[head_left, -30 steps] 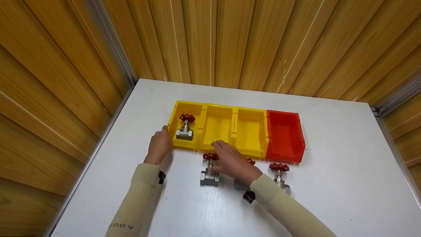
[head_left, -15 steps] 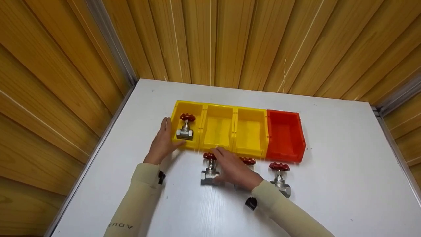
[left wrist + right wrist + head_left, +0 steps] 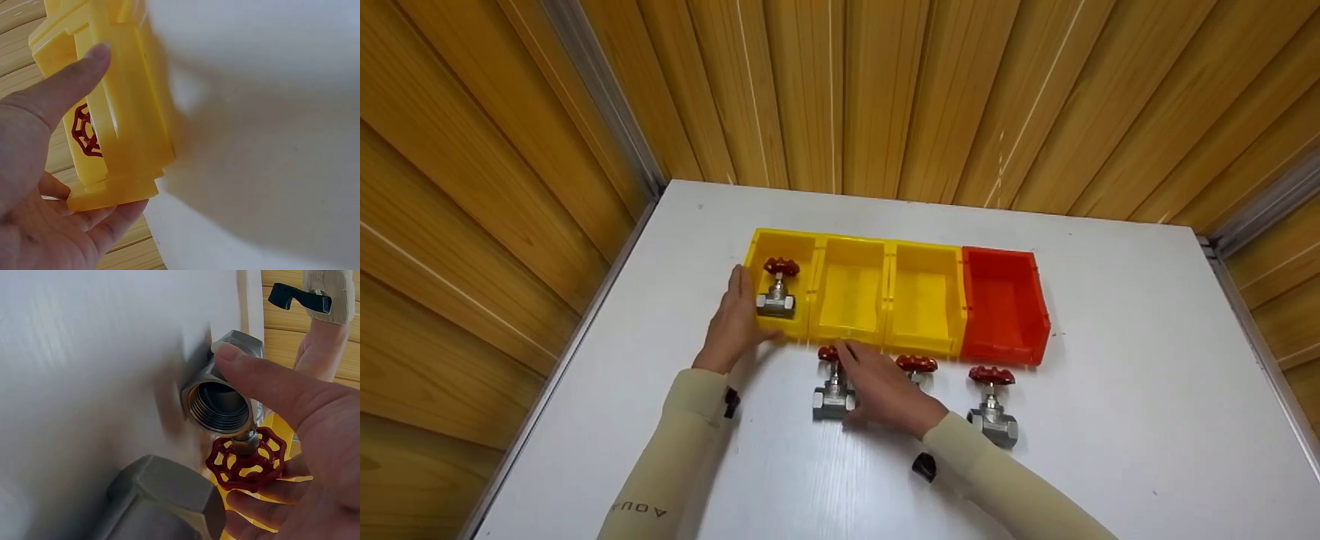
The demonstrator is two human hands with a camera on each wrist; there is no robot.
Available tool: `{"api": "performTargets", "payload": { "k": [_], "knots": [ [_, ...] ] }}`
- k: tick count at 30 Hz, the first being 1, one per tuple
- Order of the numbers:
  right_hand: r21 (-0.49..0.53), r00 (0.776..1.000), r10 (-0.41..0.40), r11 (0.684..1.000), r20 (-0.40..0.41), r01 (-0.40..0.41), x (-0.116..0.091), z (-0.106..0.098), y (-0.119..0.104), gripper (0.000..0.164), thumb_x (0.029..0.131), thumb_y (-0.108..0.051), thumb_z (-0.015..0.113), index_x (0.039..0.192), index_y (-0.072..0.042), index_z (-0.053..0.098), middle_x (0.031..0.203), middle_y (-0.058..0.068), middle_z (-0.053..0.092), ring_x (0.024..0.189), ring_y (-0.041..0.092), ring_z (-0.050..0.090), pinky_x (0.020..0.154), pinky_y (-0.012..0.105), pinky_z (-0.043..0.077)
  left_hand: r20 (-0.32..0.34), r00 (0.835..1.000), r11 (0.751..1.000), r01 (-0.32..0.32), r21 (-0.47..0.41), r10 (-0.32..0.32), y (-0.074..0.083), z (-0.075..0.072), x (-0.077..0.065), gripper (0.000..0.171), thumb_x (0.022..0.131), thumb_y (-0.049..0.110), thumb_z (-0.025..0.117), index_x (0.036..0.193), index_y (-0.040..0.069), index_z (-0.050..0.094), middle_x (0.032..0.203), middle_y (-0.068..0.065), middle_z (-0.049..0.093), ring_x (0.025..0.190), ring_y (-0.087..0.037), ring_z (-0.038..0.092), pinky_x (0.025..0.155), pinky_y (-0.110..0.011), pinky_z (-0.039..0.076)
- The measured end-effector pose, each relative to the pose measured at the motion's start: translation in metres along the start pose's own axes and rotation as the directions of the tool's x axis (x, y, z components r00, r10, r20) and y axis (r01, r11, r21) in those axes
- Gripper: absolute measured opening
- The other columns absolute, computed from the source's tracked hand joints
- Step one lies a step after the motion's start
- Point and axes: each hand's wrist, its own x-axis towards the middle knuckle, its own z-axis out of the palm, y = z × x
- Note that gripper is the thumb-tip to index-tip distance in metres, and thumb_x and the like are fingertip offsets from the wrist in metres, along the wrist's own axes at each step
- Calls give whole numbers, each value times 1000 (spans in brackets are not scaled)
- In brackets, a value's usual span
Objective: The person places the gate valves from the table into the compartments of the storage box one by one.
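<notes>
In the head view my left hand (image 3: 729, 326) lies along the left side of the leftmost yellow bin (image 3: 796, 328), fingers straight. Its thumb touches the bin's front wall (image 3: 132, 112) in the left wrist view. Inside that bin stands a gate valve (image 3: 777, 296) with a red handwheel. My right hand (image 3: 889, 390) holds a second gate valve (image 3: 831, 403), standing on the table in front of the bins. Seen from the right wrist, its thumb presses the steel body (image 3: 219, 405), and the fingers reach behind the red handwheel (image 3: 247, 467). The hand partly hides another valve (image 3: 917, 364).
Two more yellow bins (image 3: 851, 289) and a red bin (image 3: 1003, 300) continue the row to the right. A further gate valve (image 3: 994, 420) stands before the red bin. The white table (image 3: 1125, 375) is bordered by wood-patterned walls (image 3: 885, 97).
My left hand's fingers have straightened along the bin's side, and its thumb has come to the front wall. The right hand has lowered around the valve.
</notes>
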Motion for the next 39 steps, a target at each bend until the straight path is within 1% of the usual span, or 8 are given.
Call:
{"api": "performTargets", "payload": {
  "k": [4, 8, 12, 16, 21, 27, 35, 39],
  "knots": [
    [-11, 1000, -2, 1000, -3, 2, 0, 3, -1, 129, 61, -30, 91, 157, -15, 5, 162, 12, 13, 148, 32, 20, 117, 51, 22, -5, 1000, 1000, -13, -8, 13, 0, 2, 0, 124, 71, 25, 87, 155, 4, -3, 162, -18, -2, 146, -37, 22, 117, -47, 26],
    [-52, 1000, -9, 999, -16, 8, 0, 7, -1, 132, 60, -30, 92, 157, -14, 4, 162, 12, 13, 148, 31, 20, 117, 52, 22, -19, 999, 1000, -28, 1, 28, 0, 3, 0, 124, 71, 25, 87, 154, 1, -1, 162, -20, 0, 144, -38, 25, 116, -47, 27],
    [-91, 1000, -18, 996, -25, 16, -1, 9, -2, 133, 59, -30, 92, 156, -11, 4, 162, 14, 14, 148, 32, 21, 117, 52, 22, -23, 1000, 1000, -21, 11, 22, 1, 3, 0, 124, 70, 25, 87, 154, 2, -1, 162, -19, 0, 143, -38, 26, 116, -46, 28],
    [-120, 1000, -20, 993, -19, 17, -1, 10, -3, 129, 62, -28, 91, 156, -10, 5, 162, 15, 14, 148, 33, 20, 117, 52, 23, -20, 1000, 1000, -7, 26, 8, 2, 3, -1, 122, 72, 24, 86, 155, 3, -2, 162, -16, 0, 142, -36, 28, 116, -45, 28],
    [-145, 999, -27, 989, -17, 24, -2, 11, -2, 120, 67, -20, 86, 156, -7, 7, 161, 18, 14, 148, 35, 20, 117, 50, 23, -30, 1000, 1000, -6, 18, 7, 4, 3, -2, 120, 73, 22, 85, 155, 5, -1, 162, -14, 2, 140, -34, 32, 116, -45, 29],
    [-140, 998, -42, 989, -35, 37, -2, 11, -2, 116, 67, -14, 84, 155, -7, 10, 160, 18, 19, 147, 34, 22, 118, 50, 22, -48, 998, 1000, -27, 16, 28, 3, 4, -2, 118, 73, 22, 85, 155, 5, 1, 161, -13, 6, 137, -34, 35, 115, -45, 31],
    [-145, 996, -62, 988, -64, 52, 0, 12, -1, 115, 66, -17, 86, 155, -4, 14, 158, 20, 23, 146, 34, 26, 117, 50, 24, -52, 998, 999, -30, 15, 30, 3, 2, -3, 118, 73, 23, 85, 155, 4, 2, 161, -15, 7, 138, -36, 34, 114, -46, 31],
    [-154, 995, -72, 986, -71, 60, 1, 13, -1, 115, 66, -16, 86, 154, -3, 14, 158, 20, 22, 146, 35, 24, 117, 50, 25, -59, 998, 999, -37, 20, 38, 2, 2, -2, 117, 73, 25, 84, 155, 3, 3, 161, -15, 8, 138, -37, 35, 114, -47, 31]
  ]
}}
